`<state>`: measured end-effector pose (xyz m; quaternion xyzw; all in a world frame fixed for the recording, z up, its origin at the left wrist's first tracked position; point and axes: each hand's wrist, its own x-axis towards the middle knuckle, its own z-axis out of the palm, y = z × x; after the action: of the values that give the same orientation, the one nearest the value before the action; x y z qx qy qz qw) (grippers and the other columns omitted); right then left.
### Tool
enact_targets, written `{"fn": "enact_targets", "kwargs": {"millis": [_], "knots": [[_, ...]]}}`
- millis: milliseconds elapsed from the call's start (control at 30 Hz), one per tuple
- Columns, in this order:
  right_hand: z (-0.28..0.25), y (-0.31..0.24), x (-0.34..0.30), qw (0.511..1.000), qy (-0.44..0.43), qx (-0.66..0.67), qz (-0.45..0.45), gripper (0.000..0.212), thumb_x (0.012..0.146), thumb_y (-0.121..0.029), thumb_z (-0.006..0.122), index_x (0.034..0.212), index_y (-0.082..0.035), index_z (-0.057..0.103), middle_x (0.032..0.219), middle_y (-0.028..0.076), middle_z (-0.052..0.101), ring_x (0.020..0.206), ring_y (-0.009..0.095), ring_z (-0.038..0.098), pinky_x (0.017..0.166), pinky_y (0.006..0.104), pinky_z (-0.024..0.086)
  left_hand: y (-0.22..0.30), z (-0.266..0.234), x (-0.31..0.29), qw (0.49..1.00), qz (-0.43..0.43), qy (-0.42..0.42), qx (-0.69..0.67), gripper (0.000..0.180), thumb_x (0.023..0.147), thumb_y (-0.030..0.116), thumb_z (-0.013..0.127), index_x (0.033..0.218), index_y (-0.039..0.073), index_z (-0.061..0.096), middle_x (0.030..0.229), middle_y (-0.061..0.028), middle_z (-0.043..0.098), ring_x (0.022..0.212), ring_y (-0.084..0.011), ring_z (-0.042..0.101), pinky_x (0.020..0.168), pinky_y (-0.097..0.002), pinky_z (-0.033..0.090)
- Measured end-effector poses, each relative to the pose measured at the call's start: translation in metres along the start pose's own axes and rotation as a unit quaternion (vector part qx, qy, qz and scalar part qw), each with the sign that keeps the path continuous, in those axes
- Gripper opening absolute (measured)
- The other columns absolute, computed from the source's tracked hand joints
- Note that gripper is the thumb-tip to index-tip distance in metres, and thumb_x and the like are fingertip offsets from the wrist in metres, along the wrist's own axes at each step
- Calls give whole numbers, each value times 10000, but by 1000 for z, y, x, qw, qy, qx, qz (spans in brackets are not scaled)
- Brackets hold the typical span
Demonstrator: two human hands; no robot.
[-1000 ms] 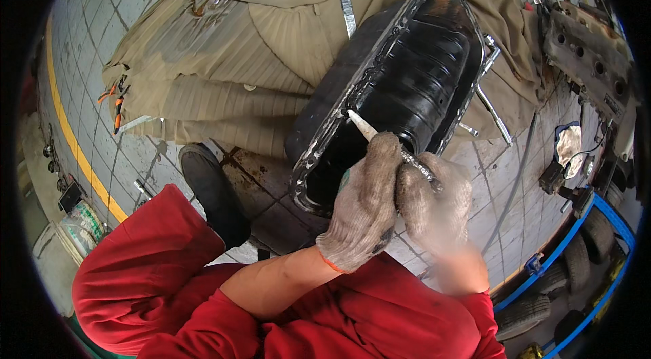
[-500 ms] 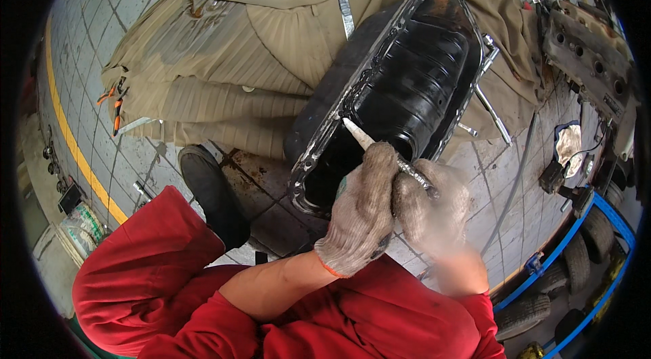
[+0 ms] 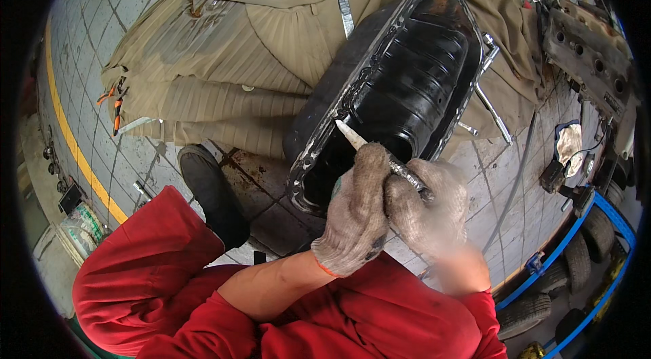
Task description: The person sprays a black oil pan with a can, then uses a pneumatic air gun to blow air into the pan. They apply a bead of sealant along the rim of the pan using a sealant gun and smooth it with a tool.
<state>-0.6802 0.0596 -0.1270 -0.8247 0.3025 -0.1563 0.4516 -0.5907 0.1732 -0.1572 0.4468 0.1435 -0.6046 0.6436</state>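
Note:
A black oil pan [image 3: 434, 54] lies with its hollow side up, slanting away to the right; dark, glossy sealant runs along parts of its left flange. Both my hands wear grubby knitted gloves and grip one sealant tube [image 3: 405, 173] with a pale tapered nozzle. My left hand [image 3: 356, 213] is closed around the front of the tube, just behind the nozzle. My right hand [image 3: 427, 203], partly blurred, closes on the tube's rear part. The nozzle tip is at the inner edge of the left flange; whether it touches cannot be made out.
A tan cloth [image 3: 224, 54] lies under the pan on the tiled floor. Orange-handled pliers [image 3: 118, 111] and a long-handled ratchet wrench [image 3: 491, 111] flank it. At the right are a metal engine part [image 3: 586, 54], a blue frame [image 3: 576, 223] and tyres [image 3: 525, 315].
Both hands and the tube have shifted slightly left. The nozzle tip has moved a short way left, staying near the flange; the pan has hardly moved.

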Motion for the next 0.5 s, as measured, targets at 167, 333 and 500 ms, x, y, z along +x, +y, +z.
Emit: {"fn": "enact_targets", "kwargs": {"millis": [167,333,500], "knots": [[2,4,-1,999,5,-2,-32,215,801,-94,875,802,-13,675,621,105,579,483,331,600,456,413,439,0,-1,0,1000,8,7,10,481,1151,528,507,1212,70,641,1056,-13,643,967,-141,625,897,-317,525],[0,6,0,998,2,-17,-55,222,790,-95,884,799,-20,675,621,97,568,473,325,586,450,413,428,-2,-2,-1,1000,6,1,-1,492,1149,531,508,1225,64,645,1067,-15,646,993,-146,629,920,-322,525],[2,4,1,998,10,-14,-59,235,788,-99,886,785,-28,663,607,94,554,470,324,579,450,417,422,-5,-7,-2,1000,12,-5,23,516,1142,547,514,1249,59,643,1074,-20,648,998,-156,630,933,-328,526]]}}
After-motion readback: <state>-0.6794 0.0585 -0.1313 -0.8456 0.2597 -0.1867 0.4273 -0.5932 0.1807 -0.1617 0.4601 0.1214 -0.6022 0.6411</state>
